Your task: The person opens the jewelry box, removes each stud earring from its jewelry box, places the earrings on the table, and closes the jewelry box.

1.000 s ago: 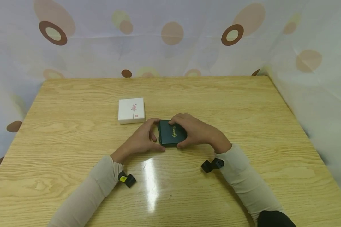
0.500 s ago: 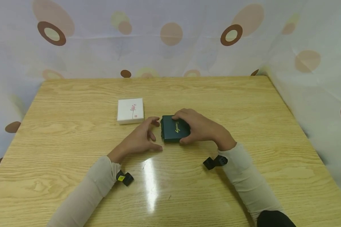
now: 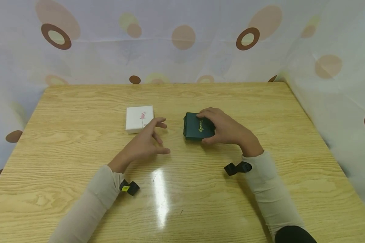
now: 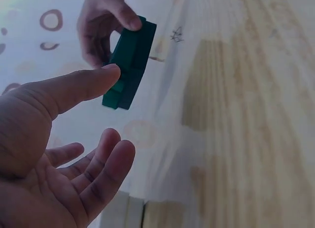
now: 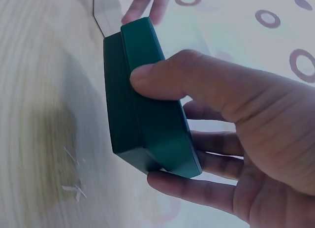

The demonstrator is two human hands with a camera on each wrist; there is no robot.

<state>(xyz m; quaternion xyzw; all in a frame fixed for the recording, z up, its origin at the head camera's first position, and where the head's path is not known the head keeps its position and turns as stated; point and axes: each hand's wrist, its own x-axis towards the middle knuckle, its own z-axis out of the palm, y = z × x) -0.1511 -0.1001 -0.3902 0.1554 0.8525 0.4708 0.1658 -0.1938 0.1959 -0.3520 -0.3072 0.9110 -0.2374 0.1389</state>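
A dark green jewelry box (image 3: 193,125) with gold lettering on its lid is held by my right hand (image 3: 228,128). In the right wrist view the thumb presses one side of the green box (image 5: 133,95) and the fingers curl round the other. Its lid looks shut, with a ribbon-like bit at the left edge. My left hand (image 3: 143,140) holds nothing, its fingers spread and the thumb apart, left of the green box. Behind its fingers is a white box (image 3: 137,118) with a pink flower on the lid, partly covered by the hand in the head view.
Both boxes are over a wooden table (image 3: 182,195) with a bright light reflection near the front. A curtain (image 3: 158,40) with brown and beige circles hangs behind it and along the right side. Each wrist wears a small black camera.
My right hand has carried the green jewelry box away to the right and farther back. The left hand has come off the box and drawn left, toward the white box.
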